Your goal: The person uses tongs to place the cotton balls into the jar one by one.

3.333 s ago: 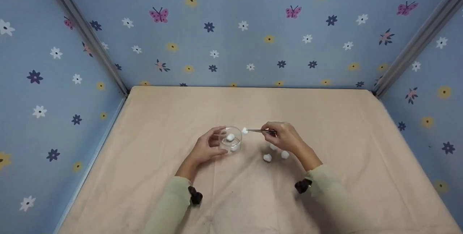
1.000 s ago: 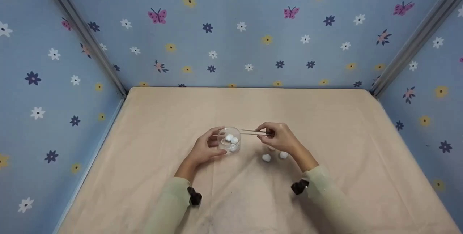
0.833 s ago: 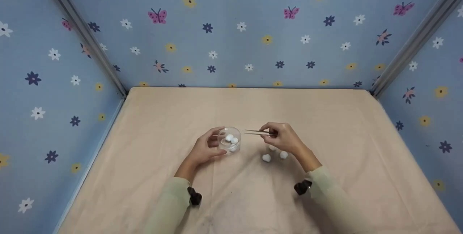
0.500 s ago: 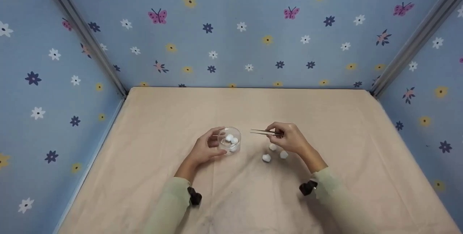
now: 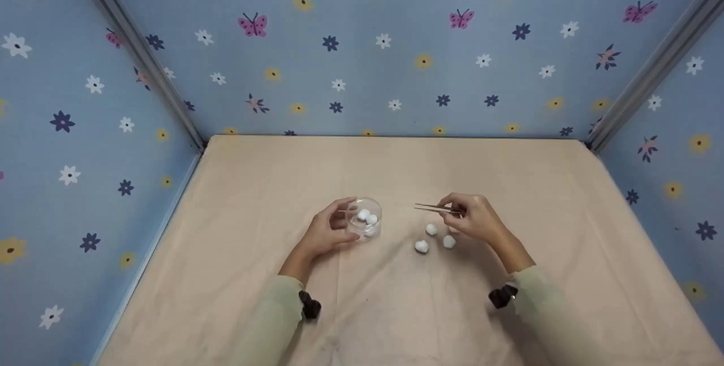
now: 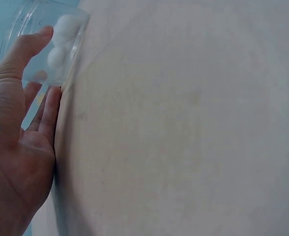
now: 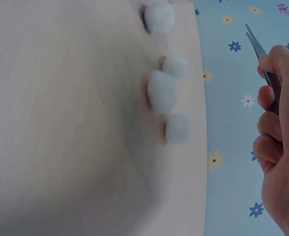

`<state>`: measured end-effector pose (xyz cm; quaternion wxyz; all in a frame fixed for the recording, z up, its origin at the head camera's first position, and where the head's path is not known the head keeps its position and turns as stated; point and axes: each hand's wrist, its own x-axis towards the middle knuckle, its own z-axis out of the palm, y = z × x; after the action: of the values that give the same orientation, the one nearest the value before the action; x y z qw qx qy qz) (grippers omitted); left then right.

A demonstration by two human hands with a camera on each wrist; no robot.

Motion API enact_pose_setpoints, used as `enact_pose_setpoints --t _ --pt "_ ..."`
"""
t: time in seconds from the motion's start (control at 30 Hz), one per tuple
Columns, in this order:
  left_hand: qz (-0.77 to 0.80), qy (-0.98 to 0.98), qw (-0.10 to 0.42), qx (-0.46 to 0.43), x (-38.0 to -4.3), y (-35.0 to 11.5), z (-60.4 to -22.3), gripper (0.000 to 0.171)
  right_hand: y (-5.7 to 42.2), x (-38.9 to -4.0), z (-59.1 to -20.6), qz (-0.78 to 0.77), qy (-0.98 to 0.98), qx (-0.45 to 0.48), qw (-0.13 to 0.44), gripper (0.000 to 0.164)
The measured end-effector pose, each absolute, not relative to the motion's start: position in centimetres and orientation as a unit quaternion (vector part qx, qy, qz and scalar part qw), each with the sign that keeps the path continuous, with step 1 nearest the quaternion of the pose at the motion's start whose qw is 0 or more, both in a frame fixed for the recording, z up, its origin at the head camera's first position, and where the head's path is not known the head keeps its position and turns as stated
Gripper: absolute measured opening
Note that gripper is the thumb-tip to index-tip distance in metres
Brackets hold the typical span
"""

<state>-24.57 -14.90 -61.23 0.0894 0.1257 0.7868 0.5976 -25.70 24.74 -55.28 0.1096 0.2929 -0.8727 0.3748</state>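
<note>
While the left hand [image 5: 325, 231] curls round the clear cup [image 5: 378, 227], the right hand [image 5: 477, 218], pinching parted tweezers [image 5: 435, 208] right of it, should nip cotton balls [image 5: 421, 246] there lightly.

I count two hands of one person, the left hand [image 5: 320, 236] and the right hand [image 5: 478, 220], with two pale green sleeves [image 5: 268, 312] and two black wrist devices [image 5: 310, 305]. There is one clear cup [image 5: 377, 228] and one pair of tweezers [image 7: 270, 78]. Inside the cup I see two white balls [image 5: 363, 215]; one pale shape [image 5: 369, 233] is lower, and I cannot tell if this is a third ball or a reflection. On the one cloth [image 5: 452, 168], toward the right, I can make out four loose balls [image 7: 161, 92]. Around stand three patterned walls, the left wall [image 5: 34, 202], the far wall [image 5: 362, 60] and the right wall [image 5: 667, 154], with two grey posts [image 5: 141, 46]. The far wall carries three pink butterflies [image 5: 461, 20].
</note>
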Motion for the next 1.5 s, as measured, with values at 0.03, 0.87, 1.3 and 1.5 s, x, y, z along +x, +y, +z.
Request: enact_pose_setpoints --t 0.03,0.87,1.3,1.5 --pt "0.597 0.788 0.088 0.126 -24.6 -14.9 -61.2 0.087 25.0 -25.7 -55.3 0.373 -0.873 0.293 0.111 0.014" --pt "0.597 0.787 0.087 0.126 -24.5 -14.9 -61.2 0.087 27.9 -24.5 -56.0 0.305 -0.915 0.261 0.045 0.011" --pt "0.604 0.782 0.085 0.128 -24.5 -14.8 -61.2 0.086 28.2 -24.3 -57.4 0.283 -0.932 0.227 0.009 0.012" --pt "0.6 0.785 0.083 0.131 -24.5 -14.9 -61.2 0.086 28.2 -24.3 -57.9 0.29 -0.93 0.224 0.011 0.011"
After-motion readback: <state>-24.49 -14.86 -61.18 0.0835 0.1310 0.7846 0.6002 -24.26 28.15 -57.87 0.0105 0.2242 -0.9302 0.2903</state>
